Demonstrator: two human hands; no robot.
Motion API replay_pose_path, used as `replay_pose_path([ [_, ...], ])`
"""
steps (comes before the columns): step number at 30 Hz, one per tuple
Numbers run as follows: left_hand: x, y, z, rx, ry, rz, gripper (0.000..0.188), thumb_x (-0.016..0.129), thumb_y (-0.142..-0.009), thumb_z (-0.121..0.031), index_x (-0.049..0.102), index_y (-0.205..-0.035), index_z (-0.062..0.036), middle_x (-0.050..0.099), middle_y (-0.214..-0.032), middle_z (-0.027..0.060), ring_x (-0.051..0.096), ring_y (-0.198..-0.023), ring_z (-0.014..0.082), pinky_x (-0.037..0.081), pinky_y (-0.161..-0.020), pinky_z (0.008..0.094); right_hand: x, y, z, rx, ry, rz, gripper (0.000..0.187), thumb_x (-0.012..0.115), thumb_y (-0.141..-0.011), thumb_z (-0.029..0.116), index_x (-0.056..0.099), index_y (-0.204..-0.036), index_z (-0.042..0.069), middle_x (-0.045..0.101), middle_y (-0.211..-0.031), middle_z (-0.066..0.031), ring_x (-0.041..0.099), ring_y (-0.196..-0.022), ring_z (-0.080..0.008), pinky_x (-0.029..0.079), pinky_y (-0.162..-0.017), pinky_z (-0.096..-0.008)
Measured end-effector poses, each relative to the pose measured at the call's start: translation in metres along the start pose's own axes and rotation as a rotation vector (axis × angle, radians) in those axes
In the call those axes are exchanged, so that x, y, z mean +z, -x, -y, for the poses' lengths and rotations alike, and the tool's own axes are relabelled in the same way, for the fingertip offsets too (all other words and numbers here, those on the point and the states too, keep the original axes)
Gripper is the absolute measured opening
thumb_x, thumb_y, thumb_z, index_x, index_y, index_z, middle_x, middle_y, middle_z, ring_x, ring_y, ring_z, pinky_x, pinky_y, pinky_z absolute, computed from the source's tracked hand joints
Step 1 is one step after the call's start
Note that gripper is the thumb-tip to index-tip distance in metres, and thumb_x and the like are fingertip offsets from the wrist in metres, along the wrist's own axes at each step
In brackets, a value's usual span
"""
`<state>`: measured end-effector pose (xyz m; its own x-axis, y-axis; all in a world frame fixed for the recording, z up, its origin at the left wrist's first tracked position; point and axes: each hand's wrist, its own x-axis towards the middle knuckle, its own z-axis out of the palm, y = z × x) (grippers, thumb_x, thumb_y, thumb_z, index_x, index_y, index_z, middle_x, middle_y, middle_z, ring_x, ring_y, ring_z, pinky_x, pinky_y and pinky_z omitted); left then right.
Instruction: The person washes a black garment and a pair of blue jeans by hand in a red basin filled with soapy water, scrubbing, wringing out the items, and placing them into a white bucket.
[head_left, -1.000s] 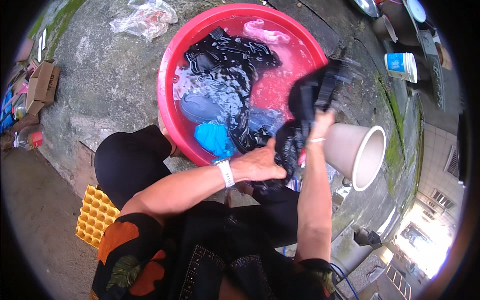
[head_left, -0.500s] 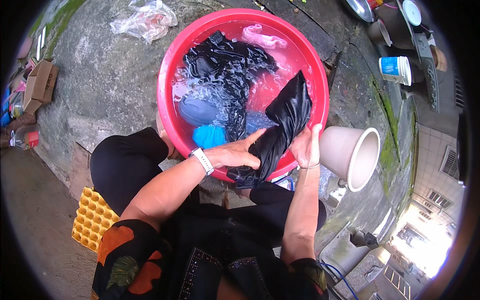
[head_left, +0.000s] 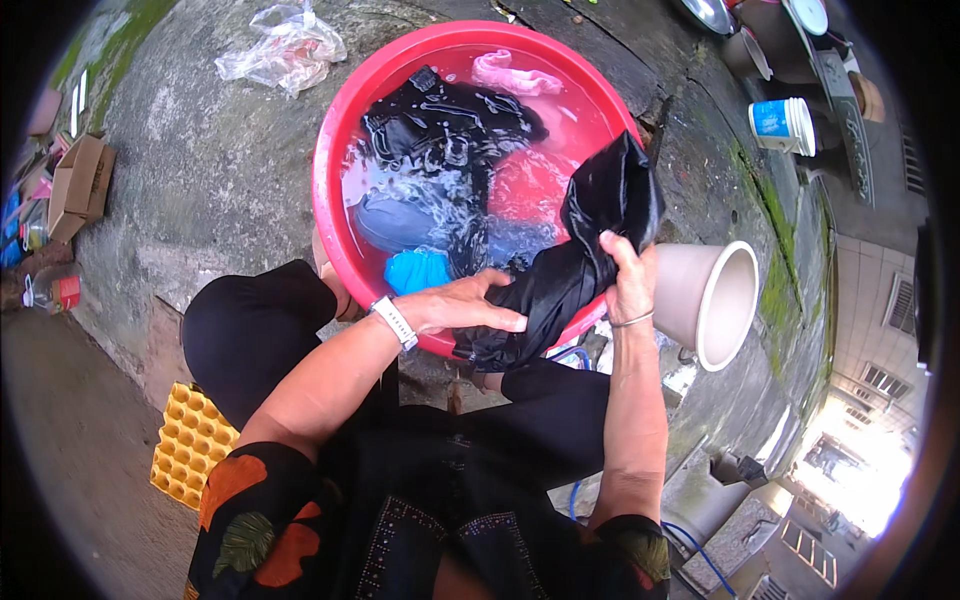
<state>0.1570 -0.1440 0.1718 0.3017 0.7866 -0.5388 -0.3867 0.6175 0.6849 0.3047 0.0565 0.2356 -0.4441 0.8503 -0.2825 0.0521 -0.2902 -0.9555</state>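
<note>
A wet, shiny black garment point(head_left: 555, 290) stretches slantwise over the near right rim of a red plastic basin point(head_left: 328, 190) of water. Its upper end is bunched in my right hand point(head_left: 630, 278), whose fingers close round the cloth beside the rim. Lower down, my left hand point(head_left: 465, 306) grips the same garment near the basin's front edge, thumb on top. In the water lie another black garment point(head_left: 440, 110), a pink cloth point(head_left: 515, 75), a grey-blue rounded piece point(head_left: 390, 222) and a bright blue cloth point(head_left: 418, 270).
A beige bucket point(head_left: 690, 295) lies tipped on its side, right of the basin. Beyond it stands a white and blue pail point(head_left: 782, 126). A clear plastic bag point(head_left: 285, 50), a cardboard box point(head_left: 80, 185) and a yellow egg tray point(head_left: 188, 445) are on the left.
My right hand has moved up and right, pulling the upper end of the black garment out over the basin's rim. My left hand has stayed nearly in place.
</note>
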Motion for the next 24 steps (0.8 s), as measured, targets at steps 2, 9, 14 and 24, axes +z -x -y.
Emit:
replay_pose_path([
  [2, 0.004, 0.011, -0.013, -0.033, 0.247, 0.123, 0.088, 0.076, -0.087, -0.043, 0.036, -0.147, 0.0075, 0.051, -0.143, 0.0218, 0.051, -0.132, 0.0258, 0.04, -0.112, 0.0362, -0.002, 0.001, 0.02, -0.071, 0.03, -0.043, 0.057, 0.071, -0.076, 0.0, 0.054, -0.131, -0.002, 0.065, -0.115, -0.0099, 0.063, -0.1, -0.0198, 0.052, -0.091, -0.0331],
  [9, 0.017, 0.009, 0.021, -0.014, 0.687, 0.228, 0.087, 0.059, -0.089, -0.064, 0.037, -0.151, -0.0065, 0.051, -0.145, 0.0173, 0.057, -0.126, 0.034, 0.047, -0.106, 0.0512, 0.024, 0.003, 0.046, -0.356, 0.079, -0.072, 0.062, 0.075, -0.073, -0.003, 0.052, -0.131, -0.001, 0.063, -0.115, -0.0076, 0.061, -0.103, -0.0168, 0.049, -0.094, -0.0312],
  [14, 0.014, -0.002, 0.041, -0.242, 0.898, 0.598, 0.099, 0.036, -0.084, -0.083, 0.029, -0.156, -0.0161, 0.046, -0.15, 0.0182, 0.049, -0.129, 0.0529, 0.043, -0.101, 0.0673, 0.038, 0.002, 0.041, -0.517, 0.349, -0.117, 0.097, 0.084, -0.064, 0.005, 0.033, -0.146, -0.007, 0.054, -0.134, -0.0187, 0.054, -0.125, -0.0269, 0.041, -0.109, -0.0353],
  [24, 0.031, -0.001, -0.002, 0.099, 1.036, -0.211, 0.093, 0.046, -0.087, -0.078, 0.03, -0.155, -0.017, 0.035, -0.158, 0.0115, 0.035, -0.143, 0.0386, 0.034, -0.107, 0.0699, 0.058, 0.02, 0.048, -0.859, 0.354, -0.12, 0.117, 0.092, -0.062, 0.015, 0.02, -0.151, -0.01, 0.043, -0.146, -0.0242, 0.044, -0.137, -0.032, 0.034, -0.116, -0.037],
])
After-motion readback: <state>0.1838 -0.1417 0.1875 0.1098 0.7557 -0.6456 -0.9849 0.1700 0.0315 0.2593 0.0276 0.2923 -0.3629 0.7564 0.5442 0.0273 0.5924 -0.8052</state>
